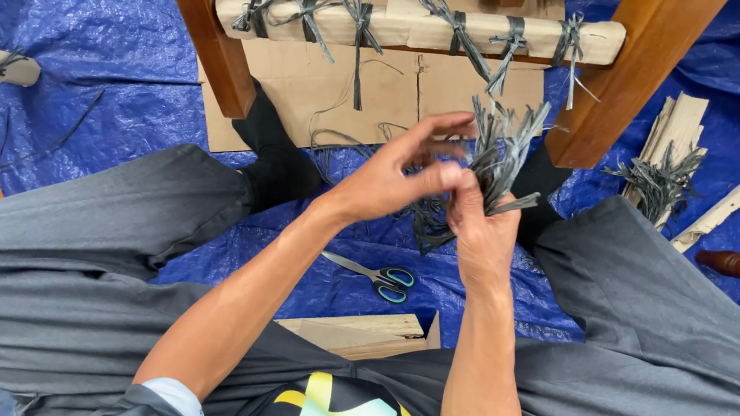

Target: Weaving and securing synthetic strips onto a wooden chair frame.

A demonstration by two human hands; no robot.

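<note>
My right hand (483, 230) grips a bundle of dark grey plastic strips (495, 148) that fan upward from my fist. My left hand (394, 175) reaches across and pinches at the strips near the right hand's thumb. Just beyond both hands is a wooden chair rail wrapped in cardboard (415, 26), tied on with several grey strips. The rail runs between two brown wooden legs (211, 30).
I sit on a blue tarp (90, 18) with my grey-trousered legs apart. Scissors with teal handles (377, 277) lie on the tarp between my knees. Folded cardboard (363, 330) lies near my lap. More cardboard pieces and strips (668, 169) lie at the right.
</note>
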